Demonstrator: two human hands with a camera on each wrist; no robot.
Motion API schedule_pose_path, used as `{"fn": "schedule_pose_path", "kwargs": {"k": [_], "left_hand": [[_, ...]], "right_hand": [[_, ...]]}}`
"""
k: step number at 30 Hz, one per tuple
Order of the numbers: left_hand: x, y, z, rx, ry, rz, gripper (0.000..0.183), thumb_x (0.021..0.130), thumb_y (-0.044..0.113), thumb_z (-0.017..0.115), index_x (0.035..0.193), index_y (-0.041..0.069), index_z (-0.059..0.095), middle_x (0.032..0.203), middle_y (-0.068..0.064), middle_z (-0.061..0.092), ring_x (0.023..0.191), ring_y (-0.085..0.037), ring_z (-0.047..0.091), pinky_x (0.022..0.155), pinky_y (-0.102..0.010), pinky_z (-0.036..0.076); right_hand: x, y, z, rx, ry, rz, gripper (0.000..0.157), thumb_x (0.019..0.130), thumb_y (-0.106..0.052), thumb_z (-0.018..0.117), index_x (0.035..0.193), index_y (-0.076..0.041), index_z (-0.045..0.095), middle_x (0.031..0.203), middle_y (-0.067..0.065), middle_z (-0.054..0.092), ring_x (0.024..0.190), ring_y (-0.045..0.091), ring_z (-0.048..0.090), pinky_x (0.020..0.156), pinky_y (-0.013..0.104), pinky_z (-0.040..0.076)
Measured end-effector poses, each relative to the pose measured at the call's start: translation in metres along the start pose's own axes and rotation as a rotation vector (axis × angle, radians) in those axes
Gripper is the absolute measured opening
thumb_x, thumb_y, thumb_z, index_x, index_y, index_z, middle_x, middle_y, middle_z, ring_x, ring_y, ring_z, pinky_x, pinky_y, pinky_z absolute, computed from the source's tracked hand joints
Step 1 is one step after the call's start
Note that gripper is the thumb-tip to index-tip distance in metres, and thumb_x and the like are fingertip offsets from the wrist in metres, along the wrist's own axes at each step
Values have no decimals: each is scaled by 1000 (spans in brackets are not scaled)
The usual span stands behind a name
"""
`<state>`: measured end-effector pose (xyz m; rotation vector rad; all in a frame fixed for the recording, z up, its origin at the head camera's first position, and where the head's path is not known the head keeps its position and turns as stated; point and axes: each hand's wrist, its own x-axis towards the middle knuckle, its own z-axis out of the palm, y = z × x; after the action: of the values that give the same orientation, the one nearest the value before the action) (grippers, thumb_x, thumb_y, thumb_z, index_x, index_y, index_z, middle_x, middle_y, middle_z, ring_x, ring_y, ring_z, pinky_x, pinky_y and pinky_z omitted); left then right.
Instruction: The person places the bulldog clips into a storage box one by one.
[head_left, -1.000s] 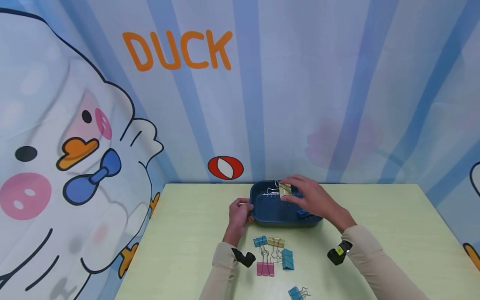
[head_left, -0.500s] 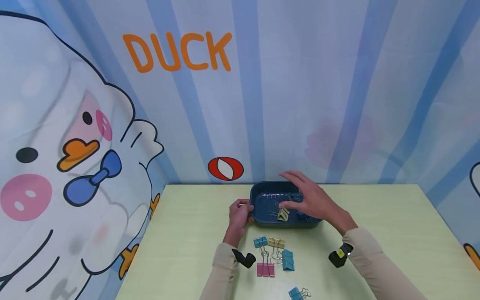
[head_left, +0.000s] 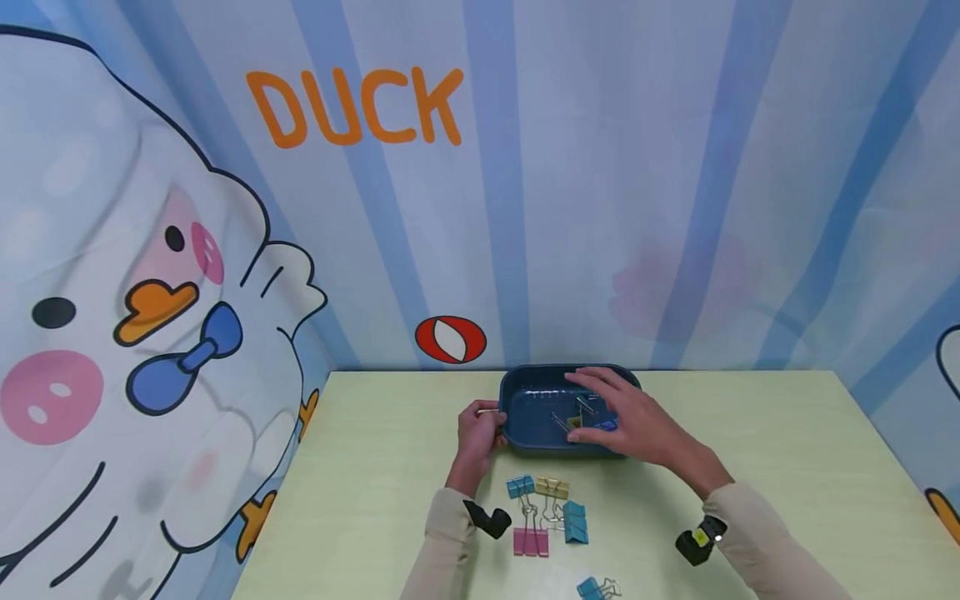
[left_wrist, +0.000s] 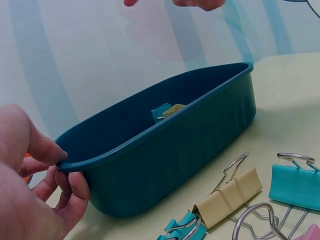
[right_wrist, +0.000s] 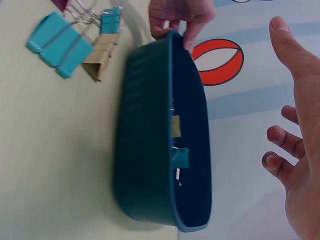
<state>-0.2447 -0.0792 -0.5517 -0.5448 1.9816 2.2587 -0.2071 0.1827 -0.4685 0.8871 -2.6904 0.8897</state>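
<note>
A dark blue tray stands at the table's back edge. My left hand pinches the rim at its left end, thumb on top and fingers beneath, as the left wrist view shows. Over the tray's right part hovers my right hand, fingers spread and thumb apart, holding nothing. Inside the tray lie a yellow binder clip and a teal binder clip. A darker blue clip is partly hidden by the right hand in the head view.
In front of the tray, a small blue clip, a yellow clip, a pink clip and a larger blue clip lie with handles together. Another blue clip sits nearer. A printed curtain hangs behind the table.
My right hand has let go of the yellow binder clip, which dropped into the tray. That hand then shifted slightly right and nearer. The left hand stays at the rim.
</note>
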Motion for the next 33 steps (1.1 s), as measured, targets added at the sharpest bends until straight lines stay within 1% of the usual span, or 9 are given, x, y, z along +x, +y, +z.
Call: {"fn": "schedule_pose_path", "kwargs": {"k": [5,9,11,14,19,21,24,27,33], "left_hand": [[0,-1,-1,0,-3,0,29,93,1,62,122,-3,65,84,-7,61,62,-14,55,54,-24,46],[-1,0,0,-4,2,1,29,92,1,63,121,-3,65,84,-7,61,62,-15,55,54,-24,46],[-1,0,0,-6,3,2,29,92,1,63,121,-3,65,84,-7,62,62,-15,55,54,-24,46],[-1,0,0,-10,4,2,29,92,1,63,121,-3,66,84,-8,62,63,-15,55,53,-24,46],[-1,0,0,-8,5,2,28,92,1,63,120,-3,66,84,-7,62,63,-15,55,53,-24,46],[-1,1,0,-8,8,2,28,92,1,63,120,-3,66,85,-7,61,64,-16,56,54,-24,46],[-1,1,0,-4,9,1,28,93,1,62,121,-2,66,87,-8,62,65,-16,56,54,-24,47],[-1,2,0,-3,7,-4,29,93,1,62,121,-2,66,88,-9,63,66,-16,56,54,-24,47],[-2,3,1,-3,7,-14,29,93,1,62,122,-2,65,87,-8,63,66,-16,55,56,-25,47]], "right_hand": [[-17,-7,11,5,-19,-33,77,86,-53,80,152,-24,53,152,9,50,133,35,54,98,60,50],[-33,-12,26,28,-44,-47,73,85,-49,82,150,-27,55,149,7,53,132,34,55,97,58,51],[-41,-13,35,48,-73,-35,72,85,-50,82,149,-27,57,148,5,54,131,33,56,98,57,52],[-55,-13,49,66,-134,8,71,85,-55,80,147,-27,58,147,3,55,130,31,57,98,55,52],[-76,-8,67,85,-226,98,71,85,-56,79,145,-23,60,144,1,55,126,28,58,97,54,53],[-82,-5,73,99,-243,133,72,85,-57,79,144,-21,61,142,1,56,125,28,58,97,55,53],[-89,2,82,101,-266,176,72,85,-64,75,143,-23,62,139,-1,57,123,25,58,98,54,52],[-96,9,91,101,-280,184,68,86,-65,73,141,-26,63,136,-4,58,121,20,59,99,52,52],[-102,14,98,98,-266,139,54,91,-58,71,137,-30,66,131,-9,60,117,16,60,97,50,53]]}}
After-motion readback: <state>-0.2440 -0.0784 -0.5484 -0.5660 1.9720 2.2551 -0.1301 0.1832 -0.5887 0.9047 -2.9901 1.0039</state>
